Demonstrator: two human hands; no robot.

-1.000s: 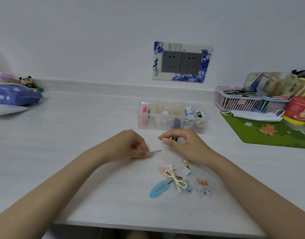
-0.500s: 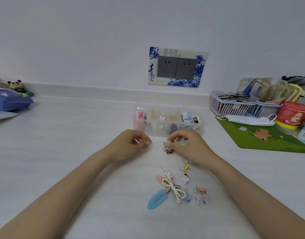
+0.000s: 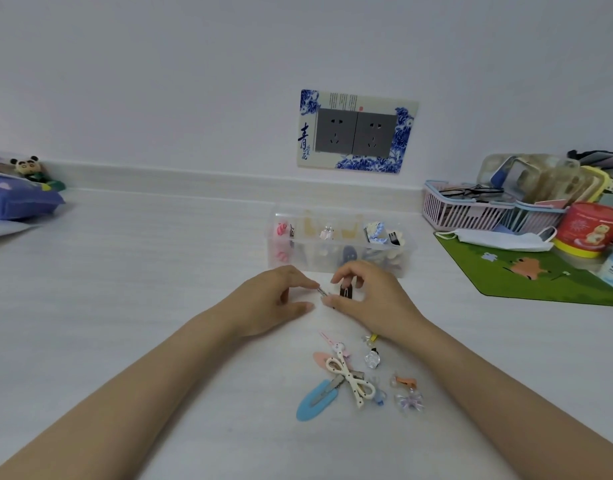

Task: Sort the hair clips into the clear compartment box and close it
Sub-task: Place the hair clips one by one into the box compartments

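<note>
The clear compartment box stands open at the table's middle back, with several clips in its cells. Just in front of it my left hand pinches the thin metal end of a small dark hair clip, and my right hand grips its dark body between thumb and fingers. Nearer to me lies a loose pile: a blue flat clip, a cream bow clip, a pink clip, a clear bead clip, an orange clip and a clear butterfly clip.
A green mat lies at the right with a face mask, a red tub and pink baskets. A purple pouch and a panda toy sit at the far left. A wall socket is behind the box.
Both hands have come closer together near the box. The clip's metal end, held alone by my left hand a second ago, is now pinched between both hands.
</note>
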